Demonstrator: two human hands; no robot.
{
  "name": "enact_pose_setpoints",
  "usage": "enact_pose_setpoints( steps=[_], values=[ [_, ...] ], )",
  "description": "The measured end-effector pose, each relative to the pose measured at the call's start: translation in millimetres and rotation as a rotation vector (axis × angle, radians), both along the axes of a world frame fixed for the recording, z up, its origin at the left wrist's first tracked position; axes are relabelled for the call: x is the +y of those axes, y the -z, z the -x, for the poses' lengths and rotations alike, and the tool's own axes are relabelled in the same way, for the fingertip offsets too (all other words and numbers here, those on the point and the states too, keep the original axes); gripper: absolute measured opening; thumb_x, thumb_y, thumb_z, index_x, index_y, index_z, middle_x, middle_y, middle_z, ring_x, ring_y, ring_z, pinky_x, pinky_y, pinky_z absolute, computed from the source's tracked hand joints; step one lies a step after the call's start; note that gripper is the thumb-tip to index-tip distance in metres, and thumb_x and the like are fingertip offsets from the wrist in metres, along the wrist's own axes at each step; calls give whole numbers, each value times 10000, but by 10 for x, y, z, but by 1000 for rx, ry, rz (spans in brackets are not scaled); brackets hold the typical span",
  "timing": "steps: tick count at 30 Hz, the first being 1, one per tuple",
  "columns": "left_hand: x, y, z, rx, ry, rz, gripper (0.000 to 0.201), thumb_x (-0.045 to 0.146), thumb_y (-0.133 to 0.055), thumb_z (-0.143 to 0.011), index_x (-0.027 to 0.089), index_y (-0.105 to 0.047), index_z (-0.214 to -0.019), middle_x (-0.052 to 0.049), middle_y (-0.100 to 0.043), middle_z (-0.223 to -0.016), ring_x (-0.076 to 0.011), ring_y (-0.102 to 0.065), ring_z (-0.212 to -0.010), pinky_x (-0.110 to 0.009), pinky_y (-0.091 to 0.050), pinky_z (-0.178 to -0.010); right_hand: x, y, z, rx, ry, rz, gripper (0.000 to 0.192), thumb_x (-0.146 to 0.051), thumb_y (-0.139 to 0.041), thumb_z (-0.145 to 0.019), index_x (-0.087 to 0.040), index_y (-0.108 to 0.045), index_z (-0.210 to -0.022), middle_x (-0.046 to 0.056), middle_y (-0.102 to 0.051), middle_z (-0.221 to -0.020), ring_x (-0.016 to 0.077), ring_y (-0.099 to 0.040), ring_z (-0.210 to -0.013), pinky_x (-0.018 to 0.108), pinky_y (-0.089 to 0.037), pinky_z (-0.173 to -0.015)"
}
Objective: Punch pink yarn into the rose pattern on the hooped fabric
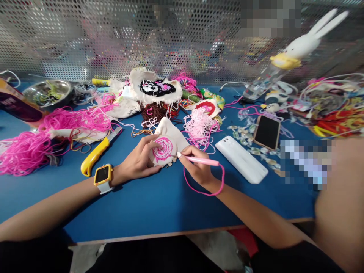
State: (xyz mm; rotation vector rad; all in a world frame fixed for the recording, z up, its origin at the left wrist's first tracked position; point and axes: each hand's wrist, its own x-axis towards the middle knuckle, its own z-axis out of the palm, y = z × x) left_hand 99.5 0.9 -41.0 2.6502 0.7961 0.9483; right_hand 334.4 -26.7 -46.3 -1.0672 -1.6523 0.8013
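My left hand (139,159) grips a cream cloth piece (167,142) with a pink spiral stitched on it, holding it on the blue table (148,204). A yellow watch (102,175) sits on that wrist. My right hand (196,167) holds a pink punch needle (199,160), its tip touching the cloth's right edge. A pink yarn strand (210,187) loops from the tool around my right wrist.
Pink yarn heaps (57,132) and a yellow-handled cutter (96,153) lie left. A steel bowl (47,93) stands far left. Embroidered cloths (156,89) and pale pink yarn (199,125) lie behind. A white case (241,159), a phone (267,132) and a rabbit bottle (284,60) are right. Perforated screen behind.
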Motion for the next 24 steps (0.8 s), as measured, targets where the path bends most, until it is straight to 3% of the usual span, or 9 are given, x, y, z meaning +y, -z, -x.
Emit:
enact_pose_setpoints(
  steps=[6,13,21,24],
  values=[
    [-4,24,8,-27,-20,24,664,347,-733,-801,214,-344,-1323,-205,-375,-1389,-336,-482,-1270,-477,-556,-914,11,24,7,42,5,-29,212,-223,-612,-867,-181,-522,-680,-28,-538,-634,100,-509,-589,247,-402,-576],
    [6,35,27,-12,-21,45,640,339,-727,-804,200,-352,-1303,-214,-373,-1391,-344,-446,-1298,-508,-509,-982,33,33,10,38,-5,-16,206,-239,-623,-869,-185,-528,-694,-32,-546,-634,95,-512,-585,245,-407,-574],
    [23,18,-10,-9,-30,42,628,313,-730,-795,193,-355,-1284,-218,-384,-1382,-343,-434,-1312,-528,-481,-1014,114,66,40,-90,-141,-40,67,-198,-633,-859,-180,-640,-794,32,-670,-808,145,-637,-798,296,-498,-754],
    [32,18,-8,-12,-25,25,649,309,-735,-789,199,-351,-1300,-210,-390,-1392,-343,-424,-1322,-557,-453,-1039,128,51,40,-67,-151,-7,40,-193,-646,-842,-176,-654,-806,34,-685,-824,145,-650,-806,289,-507,-753]
  ],
)
